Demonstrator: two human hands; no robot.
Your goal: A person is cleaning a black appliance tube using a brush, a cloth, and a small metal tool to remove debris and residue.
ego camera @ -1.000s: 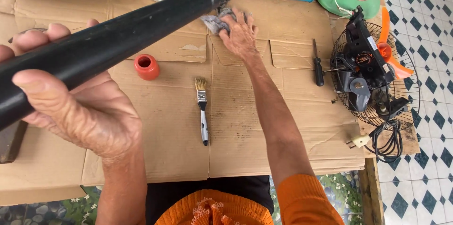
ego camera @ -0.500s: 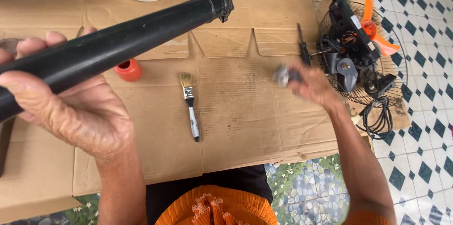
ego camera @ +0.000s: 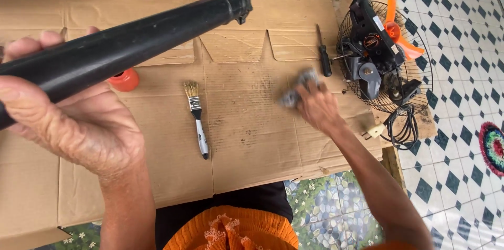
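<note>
Left hand (ego camera: 79,124) grips the black tube (ego camera: 131,48) firmly; right hand (ego camera: 315,107) clutches a grey rag (ego camera: 296,90) over the bench (ego camera: 247,124). Best hold the tube steady and wipe lengthwise.

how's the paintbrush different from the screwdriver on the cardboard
The paintbrush has pale bristles, a metal band and a light handle; the screwdriver is slim and dark with a black handle. The paintbrush lies mid-sheet between the left hand and right hand; the screwdriver lies beside the fan cage. Both lie flat on the cardboard, untouched, roughly lengthwise away from the person.
</note>
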